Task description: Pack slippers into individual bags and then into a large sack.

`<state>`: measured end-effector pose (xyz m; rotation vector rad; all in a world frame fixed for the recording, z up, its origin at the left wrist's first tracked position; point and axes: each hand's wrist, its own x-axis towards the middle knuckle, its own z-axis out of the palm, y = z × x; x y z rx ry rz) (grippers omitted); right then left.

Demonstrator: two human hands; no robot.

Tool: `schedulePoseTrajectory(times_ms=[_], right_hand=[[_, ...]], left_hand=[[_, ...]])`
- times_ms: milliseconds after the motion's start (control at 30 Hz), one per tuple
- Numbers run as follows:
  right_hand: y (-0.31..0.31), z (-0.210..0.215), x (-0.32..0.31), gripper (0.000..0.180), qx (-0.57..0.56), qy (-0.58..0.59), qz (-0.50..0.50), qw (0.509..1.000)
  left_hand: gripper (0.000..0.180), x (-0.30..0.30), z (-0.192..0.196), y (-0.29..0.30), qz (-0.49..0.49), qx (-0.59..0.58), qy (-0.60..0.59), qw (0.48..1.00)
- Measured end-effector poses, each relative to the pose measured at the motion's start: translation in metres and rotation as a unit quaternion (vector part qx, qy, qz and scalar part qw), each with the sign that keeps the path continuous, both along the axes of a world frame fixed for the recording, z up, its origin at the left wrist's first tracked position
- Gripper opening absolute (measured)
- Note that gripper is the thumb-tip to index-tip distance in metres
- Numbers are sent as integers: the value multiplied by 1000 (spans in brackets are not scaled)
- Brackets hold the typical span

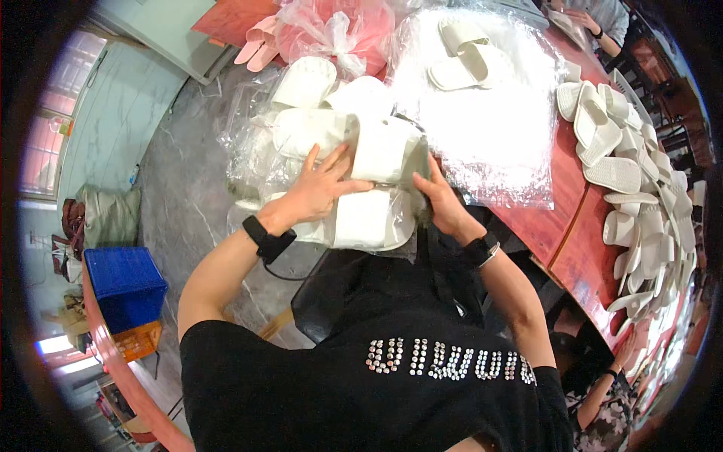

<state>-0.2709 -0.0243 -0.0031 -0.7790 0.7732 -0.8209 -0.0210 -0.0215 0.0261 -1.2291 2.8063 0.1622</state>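
the person's left hand (pixel 320 188) lies flat, fingers spread, on a white slipper (pixel 369 218) inside a clear plastic bag (pixel 252 151) held in front of the chest; its grip is apart, pressing rather than clasping. the right hand (pixel 440 200) has its grip clamped on the right edge of an upright white slipper (pixel 384 147) just above the first one. more white slippers (pixel 305 83) sit in the bag on the far side. to the right, a red worktop (pixel 565 188) carries a crinkled clear plastic sheet (pixel 489 120) with a pair of white slippers (pixel 463 53), and a long heap of white slippers (pixel 640 196) runs along its right side. a blue crate (pixel 124 282) stands on the floor at the left.
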Motion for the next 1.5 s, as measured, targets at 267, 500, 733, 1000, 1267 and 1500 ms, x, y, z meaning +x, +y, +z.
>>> schedulePoseTrajectory(times_ms=[267,500,733,1000,1267,1500], right_hand=[[7,-6,14,67,27,-15,-9,999],[2,-3,-3,56,77,-82,-36,993],[5,-7,-11,50,106,-84,-81,987],[26,3,-3,34,121,-52,23,991],[32,-1,0,31,80,-104,-32,991],[44,2,1,31,52,-21,91,994]], left_hand=[[65,-50,21,52,82,50,197,976],[100,-55,-5,28,69,15,6,997],[98,-23,16,-39,63,-12,-50,997],[98,-20,0,-28,25,-57,-43,997],[78,-13,-3,22,-77,6,1,997],[60,-10,-20,-6,-120,43,-10,992]])
